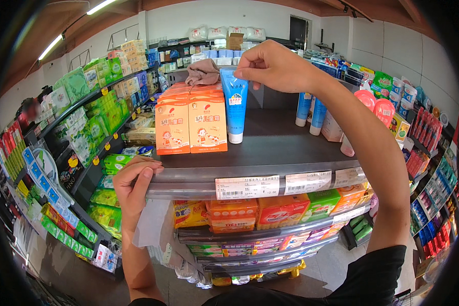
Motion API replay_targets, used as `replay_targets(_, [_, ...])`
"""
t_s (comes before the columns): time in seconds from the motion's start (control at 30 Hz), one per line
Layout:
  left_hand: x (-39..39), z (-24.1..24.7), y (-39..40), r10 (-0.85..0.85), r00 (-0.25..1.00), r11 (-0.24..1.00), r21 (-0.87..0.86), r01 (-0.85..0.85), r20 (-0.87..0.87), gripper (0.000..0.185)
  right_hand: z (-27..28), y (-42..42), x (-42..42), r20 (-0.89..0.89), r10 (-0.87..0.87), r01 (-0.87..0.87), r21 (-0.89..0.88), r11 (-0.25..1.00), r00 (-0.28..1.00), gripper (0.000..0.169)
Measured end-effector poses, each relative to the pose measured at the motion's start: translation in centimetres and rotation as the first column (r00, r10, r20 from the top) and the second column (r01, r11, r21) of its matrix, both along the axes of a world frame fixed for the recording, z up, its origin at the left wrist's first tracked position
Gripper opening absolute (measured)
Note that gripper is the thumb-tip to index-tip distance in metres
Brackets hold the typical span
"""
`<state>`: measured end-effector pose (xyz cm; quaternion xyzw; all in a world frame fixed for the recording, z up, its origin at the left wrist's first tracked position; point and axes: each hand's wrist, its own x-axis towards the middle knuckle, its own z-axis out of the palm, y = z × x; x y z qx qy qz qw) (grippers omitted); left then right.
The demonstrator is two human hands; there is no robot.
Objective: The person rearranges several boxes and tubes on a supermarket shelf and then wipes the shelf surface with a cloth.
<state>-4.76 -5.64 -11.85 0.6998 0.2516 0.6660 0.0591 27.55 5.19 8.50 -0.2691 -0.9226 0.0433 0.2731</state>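
My right hand [266,67] pinches the top edge of a blue squeeze tube [235,105], which stands upright on its white cap on the dark top shelf [275,145]. Directly left of the tube are rows of orange and white cartons [208,126], with a crumpled brownish-pink cloth [202,71] lying on top of them at the back. My left hand [135,179] rests at the shelf's left front corner, its fingers curled on the edge and holding nothing that I can see. More blue tubes [318,114] stand farther right, behind my right forearm, near a pink-capped bottle [383,111].
Price labels [247,187] line the shelf's front rail. Lower shelves hold packaged goods [283,210] in orange, red and green. A clear plastic sheet [153,225] hangs below my left hand. Stocked shelving stands on both sides, with green packs [107,111] at left. A person [30,111] is at far left.
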Motion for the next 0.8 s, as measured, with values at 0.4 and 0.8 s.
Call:
replay_targets(0.4, [0.1,-0.2,0.1,0.02,1.0,1.0,-0.01,-0.02,0.01,0.014,-0.2,-0.7,-0.2,0.004,-0.029,0.029,0.01,1.0,1.0,0.026])
replay_targets(0.8, [0.9,-0.1,0.2,0.06,0.996,0.998,-0.012,-0.06,0.059,0.016,4.7,-0.7,9.2,0.15,-0.316,0.298,0.13,0.946,0.937,0.036])
